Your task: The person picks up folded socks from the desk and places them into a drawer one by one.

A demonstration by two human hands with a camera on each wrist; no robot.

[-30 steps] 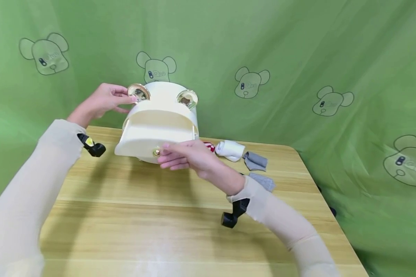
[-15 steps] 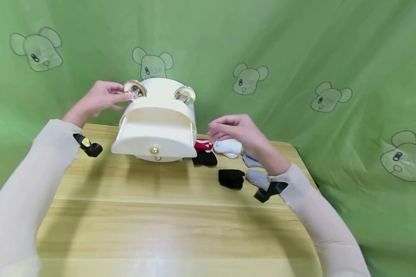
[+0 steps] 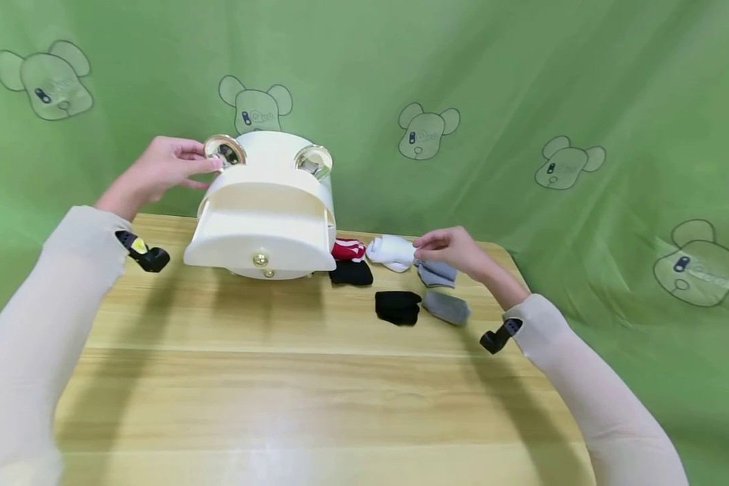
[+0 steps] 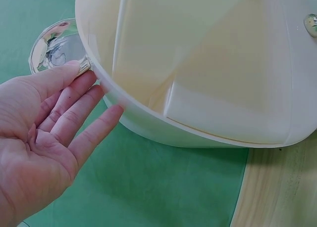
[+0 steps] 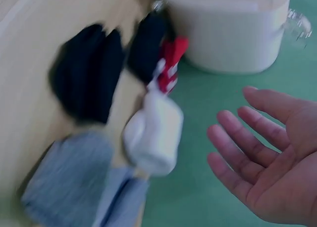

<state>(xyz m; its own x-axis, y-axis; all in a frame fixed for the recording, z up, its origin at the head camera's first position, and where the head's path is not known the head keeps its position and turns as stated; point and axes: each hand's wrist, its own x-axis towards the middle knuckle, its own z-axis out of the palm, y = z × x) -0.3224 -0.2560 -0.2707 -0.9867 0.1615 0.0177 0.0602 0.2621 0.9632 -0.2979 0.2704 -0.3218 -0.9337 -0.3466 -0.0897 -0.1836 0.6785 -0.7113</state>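
A white drawer box (image 3: 270, 150) with two shiny gold-rimmed eyes stands at the back of the table. Its drawer (image 3: 225, 251), with a gold knob (image 3: 260, 259), is pulled out toward me. My left hand (image 3: 167, 165) pinches the rim of the left gold-rimmed eye (image 4: 54, 46) between thumb and forefinger, the other fingers spread by the box wall. Over the socks to the right hovers my right hand (image 3: 452, 250), fingers loosely bent and holding nothing. Closest to it are a rolled white sock (image 3: 391, 251) and a folded grey-blue sock (image 3: 439, 273).
A red-and-white sock (image 3: 347, 250) and a black sock (image 3: 351, 273) lie against the box's right side. Nearer me are another black sock (image 3: 397, 308) and a grey sock (image 3: 446, 307). A green curtain (image 3: 364, 61) hangs behind the wooden table (image 3: 316, 405).
My right hand has left the drawer knob and moved right, over to the socks. My left hand stays at the gold-rimmed eye. The drawer remains pulled out.
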